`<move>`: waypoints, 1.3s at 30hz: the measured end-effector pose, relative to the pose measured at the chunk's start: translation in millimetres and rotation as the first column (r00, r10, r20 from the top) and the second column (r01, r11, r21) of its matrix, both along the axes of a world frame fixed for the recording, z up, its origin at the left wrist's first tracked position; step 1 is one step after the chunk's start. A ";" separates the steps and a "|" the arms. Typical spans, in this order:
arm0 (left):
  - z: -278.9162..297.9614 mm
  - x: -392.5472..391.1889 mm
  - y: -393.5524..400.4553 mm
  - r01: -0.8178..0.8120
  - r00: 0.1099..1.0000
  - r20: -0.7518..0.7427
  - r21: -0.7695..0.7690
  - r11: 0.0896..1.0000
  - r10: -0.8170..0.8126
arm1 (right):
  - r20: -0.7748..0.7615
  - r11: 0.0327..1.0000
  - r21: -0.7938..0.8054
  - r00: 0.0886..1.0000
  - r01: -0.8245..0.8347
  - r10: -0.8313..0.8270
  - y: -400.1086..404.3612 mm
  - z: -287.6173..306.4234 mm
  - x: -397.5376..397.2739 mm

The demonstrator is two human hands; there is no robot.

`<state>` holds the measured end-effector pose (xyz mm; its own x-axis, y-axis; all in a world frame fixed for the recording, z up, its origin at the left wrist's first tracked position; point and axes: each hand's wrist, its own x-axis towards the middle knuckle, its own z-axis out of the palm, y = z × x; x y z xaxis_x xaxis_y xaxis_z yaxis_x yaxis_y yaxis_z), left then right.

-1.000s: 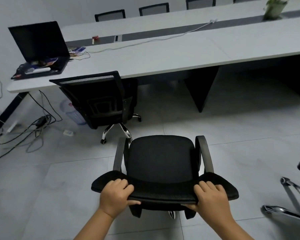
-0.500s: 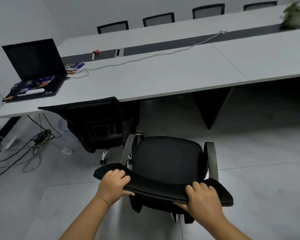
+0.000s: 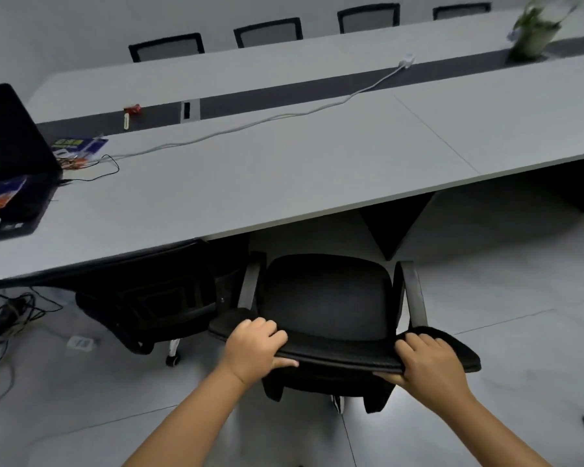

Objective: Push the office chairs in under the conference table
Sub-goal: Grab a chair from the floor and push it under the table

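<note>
Left hand [image 3: 252,348] and right hand [image 3: 429,362] gripping the chair [image 3: 327,298] backrest's top edge, fingers curled over it, thumbs beneath, seat front just at the table [image 3: 284,176] edge, second chair [image 3: 155,298] beside it on the left

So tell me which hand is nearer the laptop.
Left. The left hand grips the chair backrest on the laptop's side; the right hand grips its far end.

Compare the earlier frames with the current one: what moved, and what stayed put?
The held office chair rolled forward toward the conference table; its seat front now nears the table edge, beside the tucked-in chair. Left hand and right hand keep gripping its backrest top. Laptop and cable stayed put.
</note>
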<state>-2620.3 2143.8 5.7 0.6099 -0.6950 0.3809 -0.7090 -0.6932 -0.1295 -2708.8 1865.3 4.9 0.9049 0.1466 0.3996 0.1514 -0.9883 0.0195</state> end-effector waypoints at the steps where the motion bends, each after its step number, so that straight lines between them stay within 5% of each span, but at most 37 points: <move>1: 0.1 12.1 -2.9 0.005 1.000 0.000 -0.009 1.000 -0.005 | 0.000 1.000 -0.010 1.000 0.014 -0.014 -1.5 1.2 10.1; 15: -1.3 137.4 -82.6 -0.034 0.999 -0.015 -0.052 0.998 0.033 | -0.012 0.995 -0.103 1.000 -0.008 0.007 -85.3 4.0 153.7; 31: 5.1 221.0 -257.0 -0.309 0.950 -0.052 -0.059 0.949 0.307 | -0.086 0.971 -0.050 0.970 -0.234 0.229 -265.9 7.8 312.0; 39: -14.0 230.7 -287.2 -0.275 0.954 0.084 -0.136 0.952 0.288 | 0.117 0.947 -0.053 0.940 -0.318 0.322 -304.6 -5.5 329.4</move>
